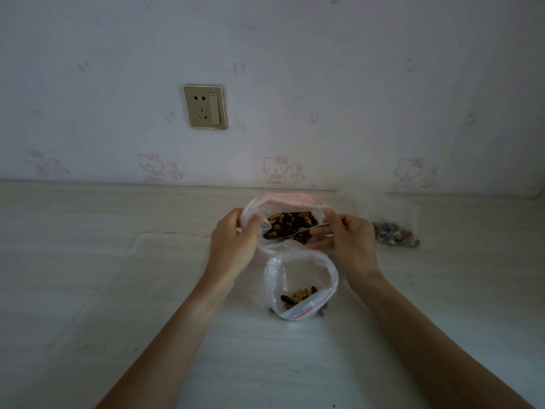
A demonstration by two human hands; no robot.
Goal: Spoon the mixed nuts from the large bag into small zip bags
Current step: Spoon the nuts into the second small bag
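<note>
While the left hand (233, 240) pinches the large bag (283, 206) rim, the right hand (349, 240) grips a spoon (306, 230) whose bowl seems buried in nuts (290, 225); the small zip bag (300, 286) stands nearer.

Large bag (283, 202): clear plastic, pink-red band at the rim; contents, mixed nuts (290, 225), dark brown with pale yellow pieces. Small zip bag (300, 284): clear, red zip stripe at its mouth; brown and yellow nuts inside. Second filled bag (392, 228): clear, mottled brown, bluish and reddish contents. Spoon (306, 230): silver. Table (118, 290): pale grey-white, faint grain. Wall (324, 84): white, pink cartoon-cat print. Socket (205, 107): gold plate.
</note>
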